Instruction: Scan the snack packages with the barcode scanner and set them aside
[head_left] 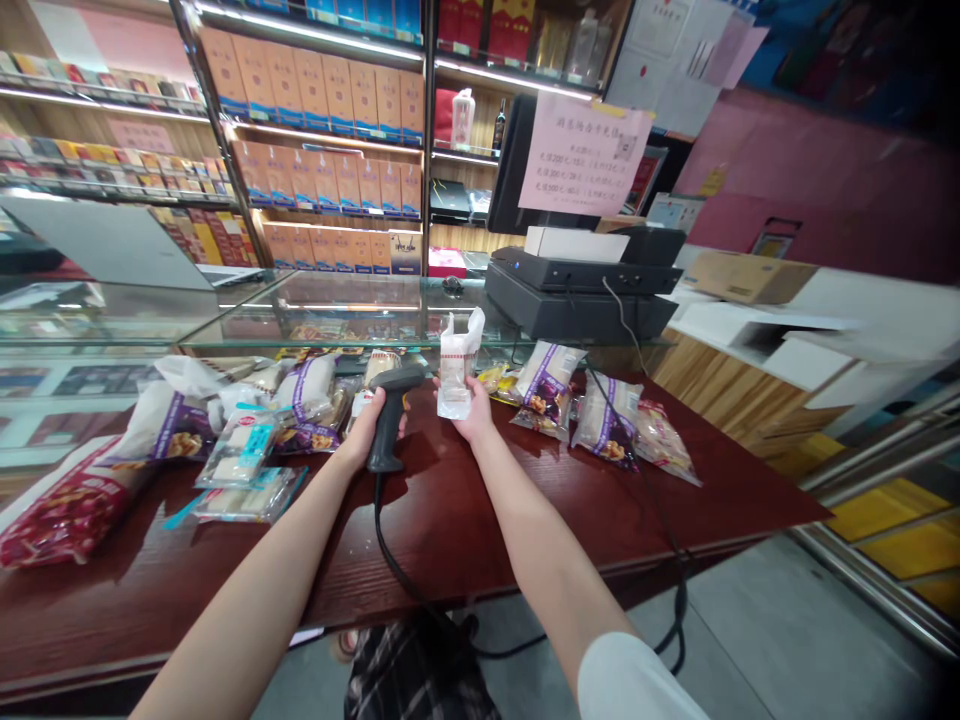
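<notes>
My left hand (367,428) is wrapped round the grip of a black barcode scanner (386,425), its head turned to the right and its cable running down off the table. In my right hand (475,408) a small white and clear plastic food packet (455,368) stands upright, with a red band across it. The scanner head and the packet are close but apart. Left of the scanner lie purple and white snack bags (307,395) and blue-edged clear packets (238,448). To the right of the packet rest further purple-banded bags (550,385).
A dark red wooden table (442,520) spans the front, with a glass display counter (337,300) behind it. A black cash register (581,290) carries a pink sign (581,155). A red bag (67,500) lies at the far left. Black cable (679,600) hangs over the right front edge.
</notes>
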